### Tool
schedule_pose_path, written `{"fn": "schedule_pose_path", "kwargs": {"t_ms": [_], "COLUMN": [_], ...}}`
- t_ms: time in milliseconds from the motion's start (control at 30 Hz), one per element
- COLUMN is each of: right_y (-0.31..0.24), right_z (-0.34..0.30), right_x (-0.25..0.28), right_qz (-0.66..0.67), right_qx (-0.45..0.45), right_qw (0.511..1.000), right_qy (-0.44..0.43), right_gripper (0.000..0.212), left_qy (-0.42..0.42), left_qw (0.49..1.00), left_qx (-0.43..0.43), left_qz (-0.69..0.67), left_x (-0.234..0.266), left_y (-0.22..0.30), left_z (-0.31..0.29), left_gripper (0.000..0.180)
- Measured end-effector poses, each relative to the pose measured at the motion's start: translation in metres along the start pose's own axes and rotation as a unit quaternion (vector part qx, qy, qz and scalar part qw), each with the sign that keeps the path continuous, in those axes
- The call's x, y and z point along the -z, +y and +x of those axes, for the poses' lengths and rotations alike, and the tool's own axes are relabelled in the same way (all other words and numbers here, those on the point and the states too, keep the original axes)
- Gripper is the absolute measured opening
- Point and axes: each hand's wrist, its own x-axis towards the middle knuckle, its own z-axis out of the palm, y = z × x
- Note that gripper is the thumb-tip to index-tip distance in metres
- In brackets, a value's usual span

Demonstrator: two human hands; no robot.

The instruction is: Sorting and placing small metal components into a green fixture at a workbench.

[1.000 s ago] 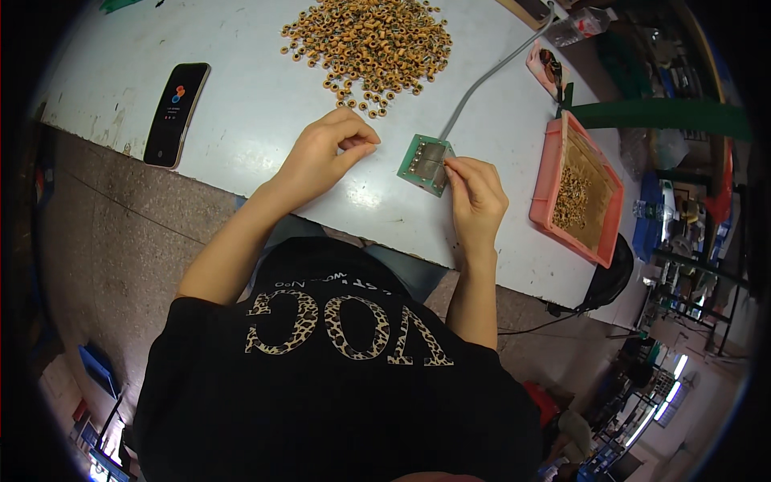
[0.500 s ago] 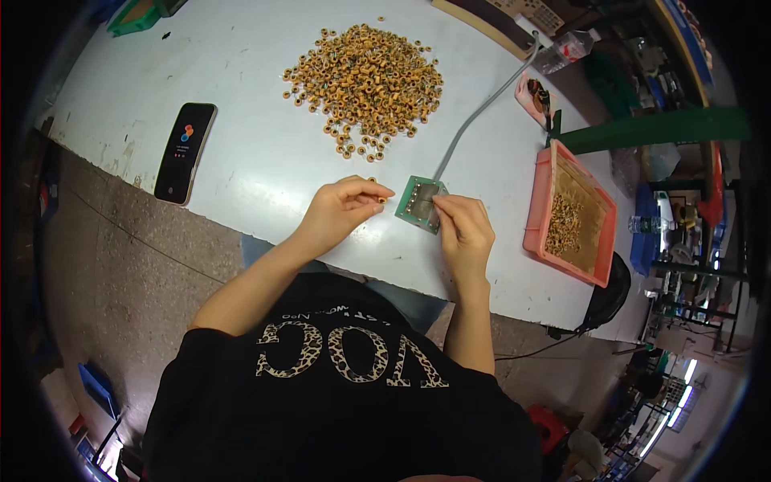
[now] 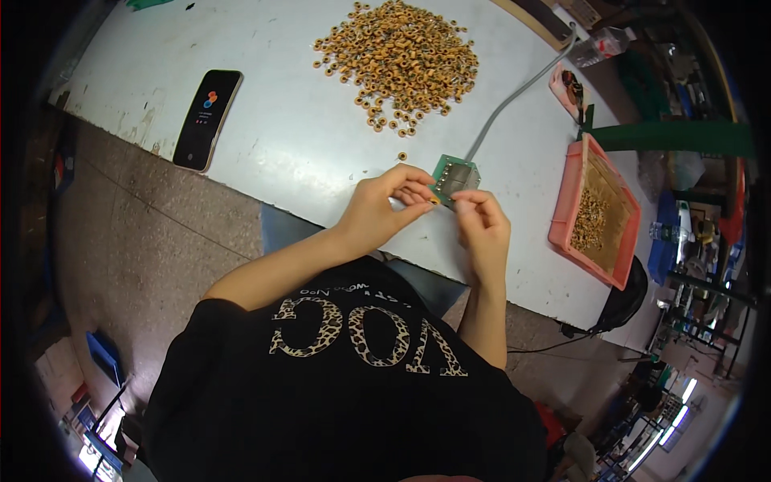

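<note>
My left hand (image 3: 389, 205) pinches a small orange ring-shaped coil (image 3: 434, 201) between thumb and fingers. The coil is at the near left edge of a green circuit board (image 3: 444, 166) with a grey plate on it and a grey cable at its far side. My right hand (image 3: 485, 229) is closed at the board's near right corner, thumb and fingertips together; what they hold, if anything, is too small to make out. One loose coil (image 3: 402, 156) lies just beyond my left hand. Farther back spreads a large heap of the same coils (image 3: 401, 60).
A phone (image 3: 207, 120) lies at the left of the white table (image 3: 273, 120). To the right stands a pink tray (image 3: 569, 197) with more coils inside. The grey cable (image 3: 514, 94) runs back past a plastic bottle (image 3: 601, 48). The table's near edge lies before my body.
My left hand has moved right with its coil, up to the board. The right hand has slid from the board's face to its near corner. The whole view has shifted.
</note>
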Motion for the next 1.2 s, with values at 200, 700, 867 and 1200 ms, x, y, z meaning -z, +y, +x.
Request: {"fn": "schedule_pose_path", "kwargs": {"t_ms": [200, 700, 867, 1200], "right_y": [0.012, 0.018, 0.018, 0.016], "right_z": [-0.001, 0.021, 0.022, 0.021], "right_x": [0.001, 0.021, 0.019, 0.017], "right_qz": [-0.212, -0.338, -0.349, -0.354], "right_qx": [0.163, 0.268, 0.268, 0.29], "right_qw": [0.964, 0.897, 0.892, 0.885], "right_qy": [-0.018, 0.102, 0.101, 0.086], "right_gripper": [0.01, 0.011, 0.011, 0.012], "left_qy": [0.002, 0.055, 0.034, -0.005], "left_qw": [0.999, 0.874, 0.872, 0.995], "left_qx": [-0.047, -0.238, -0.258, 0.017], "left_qz": [0.015, 0.42, 0.414, 0.1], "left_x": [-0.006, 0.028, 0.032, 0.02], "left_y": [0.0, -0.017, -0.013, -0.003], "left_z": [0.001, 0.03, 0.031, 0.021], "left_gripper": [0.026, 0.014, 0.015, 0.018]}}
